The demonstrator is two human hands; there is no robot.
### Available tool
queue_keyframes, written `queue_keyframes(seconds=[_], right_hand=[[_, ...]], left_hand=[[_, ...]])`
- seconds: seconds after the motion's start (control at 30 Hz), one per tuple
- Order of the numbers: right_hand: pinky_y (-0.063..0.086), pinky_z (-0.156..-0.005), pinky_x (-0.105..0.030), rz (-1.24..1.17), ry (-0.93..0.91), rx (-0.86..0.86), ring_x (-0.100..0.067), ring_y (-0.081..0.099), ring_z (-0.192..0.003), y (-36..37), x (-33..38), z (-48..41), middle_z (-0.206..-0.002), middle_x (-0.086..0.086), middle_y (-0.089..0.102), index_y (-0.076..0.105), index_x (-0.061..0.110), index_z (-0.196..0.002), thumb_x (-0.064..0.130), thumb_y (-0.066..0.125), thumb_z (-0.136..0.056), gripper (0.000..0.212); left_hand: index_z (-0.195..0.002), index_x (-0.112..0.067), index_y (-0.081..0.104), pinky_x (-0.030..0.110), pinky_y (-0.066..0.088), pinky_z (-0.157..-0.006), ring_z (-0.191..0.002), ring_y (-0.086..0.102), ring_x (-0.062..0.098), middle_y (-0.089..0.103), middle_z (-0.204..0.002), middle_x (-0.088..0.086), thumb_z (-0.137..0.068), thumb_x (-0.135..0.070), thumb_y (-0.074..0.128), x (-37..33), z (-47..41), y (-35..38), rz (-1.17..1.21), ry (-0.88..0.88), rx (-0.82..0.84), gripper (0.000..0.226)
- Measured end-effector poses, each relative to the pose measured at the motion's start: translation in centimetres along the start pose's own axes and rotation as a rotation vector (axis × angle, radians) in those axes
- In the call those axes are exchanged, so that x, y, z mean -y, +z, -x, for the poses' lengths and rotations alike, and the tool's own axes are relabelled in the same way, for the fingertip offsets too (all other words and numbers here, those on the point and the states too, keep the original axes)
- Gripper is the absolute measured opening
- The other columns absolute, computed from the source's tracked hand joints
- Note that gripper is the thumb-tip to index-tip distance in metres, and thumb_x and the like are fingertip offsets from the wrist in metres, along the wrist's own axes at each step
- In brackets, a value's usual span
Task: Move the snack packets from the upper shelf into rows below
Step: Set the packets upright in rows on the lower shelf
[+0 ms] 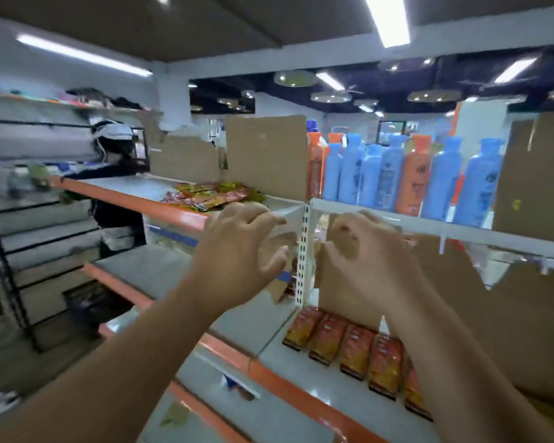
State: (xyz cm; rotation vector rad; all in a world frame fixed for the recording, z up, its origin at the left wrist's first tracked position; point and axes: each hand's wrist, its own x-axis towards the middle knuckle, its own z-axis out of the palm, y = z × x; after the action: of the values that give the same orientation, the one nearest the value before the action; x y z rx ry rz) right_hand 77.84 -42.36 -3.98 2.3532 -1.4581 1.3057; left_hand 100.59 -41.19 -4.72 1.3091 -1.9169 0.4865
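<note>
Snack packets, red, yellow and orange, are piled loosely on the grey upper shelf, near its orange front edge and just in front of a cardboard panel. Print on them is blurred and cannot be read. A row of orange-red packets is stood side by side on the lower shelf; a red band is seen on each, text illegible.

Both hands are raised in front of the shelving, below the pile and apart from it. The left hand is held with fingers bent and spread, nothing gripped. The right hand is shown with fingers curled in front of a cardboard divider; whether it is touched cannot be told. A white perforated upright is seen between the hands.

Blue bottles and orange bottles are lined up on the white shelf to the right; dark characters on them are unreadable. Another person is seen behind the shelving at left.
</note>
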Motion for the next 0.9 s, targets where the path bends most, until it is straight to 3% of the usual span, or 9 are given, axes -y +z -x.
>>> queue_keyframes(seconds=[0.1,0.23,0.37,0.5,0.67,0.9], right_hand=[[0.050,-0.078,-0.034,-0.035,-0.072,0.062,-0.015,0.060,-0.088,2.4,4.6,-3.0,-0.105,0.010,0.058,0.064,0.030,-0.105,0.037,0.066,-0.089,0.018],[0.045,-0.075,-0.031,-0.029,-0.155,0.108,-0.015,0.056,-0.095,4.5,9.1,-7.1,-0.105,0.012,0.055,0.063,0.032,-0.104,0.036,0.066,-0.091,0.014],[0.045,-0.072,-0.031,-0.022,-0.171,0.242,-0.011,0.056,-0.093,6.1,11.6,-11.8,-0.101,0.015,0.056,0.062,0.035,-0.095,0.041,0.068,-0.091,0.009],[0.051,-0.073,-0.030,0.032,-0.136,0.405,-0.005,0.060,-0.088,7.1,13.0,-15.9,-0.101,0.017,0.063,0.066,0.037,-0.098,0.045,0.071,-0.090,0.012],[0.053,-0.085,-0.034,0.109,-0.160,0.503,-0.005,0.062,-0.092,9.6,12.3,-21.0,-0.101,0.021,0.065,0.067,0.040,-0.100,0.052,0.068,-0.090,0.016],[0.058,-0.086,-0.042,0.260,-0.165,0.624,-0.016,0.070,-0.091,14.0,11.0,-30.4,-0.100,0.008,0.072,0.062,0.051,-0.100,0.066,0.061,-0.086,0.021]], left_hand=[[-0.129,-0.028,0.068,0.047,0.045,-0.103,-0.120,0.056,0.025,0.067,-0.126,-0.004,-0.083,-0.060,0.045,5.0,0.3,-4.4,-0.001,-0.086,0.018,0.061],[-0.129,-0.033,0.066,0.036,0.042,-0.102,-0.122,0.054,0.016,0.065,-0.130,-0.009,-0.083,-0.053,0.054,11.0,0.4,-8.1,0.020,-0.160,0.074,0.052],[-0.125,-0.038,0.067,0.030,0.043,-0.088,-0.113,0.057,0.009,0.065,-0.125,-0.015,-0.087,-0.054,0.060,16.1,-0.4,-10.0,0.082,-0.227,0.152,0.042],[-0.114,-0.047,0.067,0.024,0.046,-0.076,-0.104,0.061,-0.001,0.066,-0.111,-0.023,-0.090,-0.052,0.064,20.2,-2.0,-10.2,0.145,-0.286,0.210,0.024],[-0.102,-0.049,0.066,0.030,0.050,-0.081,-0.101,0.061,-0.004,0.066,-0.105,-0.026,-0.093,-0.049,0.067,24.5,-4.5,-8.8,0.134,-0.308,0.247,0.009],[-0.111,-0.040,0.070,0.026,0.050,-0.082,-0.097,0.063,-0.003,0.068,-0.104,-0.021,-0.095,-0.044,0.067,30.4,-11.1,-5.6,0.040,-0.312,0.341,0.017]])
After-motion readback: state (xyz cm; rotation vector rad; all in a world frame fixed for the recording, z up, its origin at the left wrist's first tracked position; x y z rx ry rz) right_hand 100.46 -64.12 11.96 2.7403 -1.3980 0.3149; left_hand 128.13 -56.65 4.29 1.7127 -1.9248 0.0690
